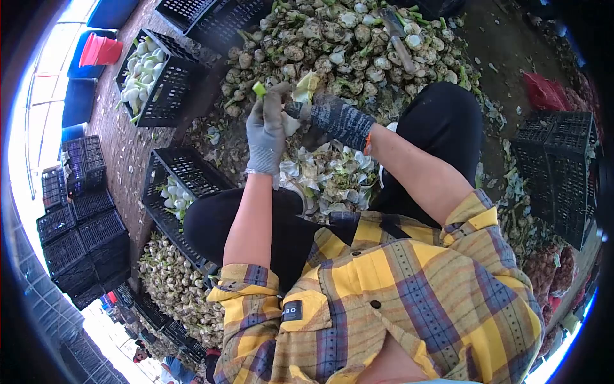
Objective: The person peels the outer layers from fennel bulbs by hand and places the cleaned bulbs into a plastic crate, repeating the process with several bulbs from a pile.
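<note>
My left hand (265, 131), in a light grey glove, is closed around a garlic bulb (290, 125). The bulb's cut green stem (259, 89) sticks out above the fingers, and its white side shows between both hands. My right hand (339, 120), in a dark speckled glove, has its fingers curled against the bulb. A yellowish piece of skin (306, 87) stands up at those fingers; whether they hold a tool too is hidden. Beyond the hands lies a big heap of unpeeled garlic (320, 38), and on it a knife with a wooden handle (401, 52).
Peeled skins (336, 176) cover the ground between my legs. Black crates of white bulbs stand at left, one farther off (167, 86) and one by my knee (192, 168). Another black crate (555, 173) is at right. More garlic (173, 281) lies at lower left.
</note>
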### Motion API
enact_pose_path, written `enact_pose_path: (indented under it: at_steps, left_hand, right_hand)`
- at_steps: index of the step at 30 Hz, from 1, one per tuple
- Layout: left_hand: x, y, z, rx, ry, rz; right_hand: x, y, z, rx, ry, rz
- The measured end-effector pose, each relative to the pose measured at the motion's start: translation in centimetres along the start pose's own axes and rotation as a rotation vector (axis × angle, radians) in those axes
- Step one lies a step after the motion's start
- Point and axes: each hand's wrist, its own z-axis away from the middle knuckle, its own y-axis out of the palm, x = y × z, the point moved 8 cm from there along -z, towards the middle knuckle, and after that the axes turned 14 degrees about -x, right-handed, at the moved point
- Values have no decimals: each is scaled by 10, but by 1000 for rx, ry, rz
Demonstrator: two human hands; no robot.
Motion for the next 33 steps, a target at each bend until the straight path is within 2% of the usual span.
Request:
enact_pose_path:
  at_steps: [2,3,6,8,11,13,15,17,19,22,25,28,31,33]
  left_hand:
    - [4,5,5,63,-45,-19]
    - [1,7,4,79,17,-10]
    - [8,4,-4,94,44,12]
    - [5,1,-3,51,11,-9]
    - [5,-1,-2,12,14,15]
    - [2,0,-1,6,66,22]
    - [-6,2,3,13,147,0]
    - [-8,3,1,49,322,-126]
    - [-9,4,2,73,431,-242]
    - [-2,0,1,-2,231,-66]
    - [-8,-4,-4,-54,210,27]
    - [-1,-7,-8,-60,254,55]
    - [1,-2,-3,35,291,-126]
    - [-24,8,8,78,560,-378]
  right_hand:
    - [5,-2,6,6,-44,-82]
    - [8,-3,8,5,-15,-80]
    - [-1,-14,-7,11,-67,-17]
    - [-4,-19,-16,1,-199,142]
    - [6,-17,-11,25,-368,188]
    - [16,-16,-2,-26,-313,171]
    - [15,-19,5,-155,-96,169]
    - [8,-24,-13,-171,-305,440]
    - [14,-25,-9,-185,-399,551]
    - [23,-29,-3,-264,-517,602]
    - [15,-43,-7,-321,-147,549]
    - [11,-25,10,-244,57,-31]
    - [23,-16,6,-85,-201,228]
    - [19,-17,11,-28,-161,154]
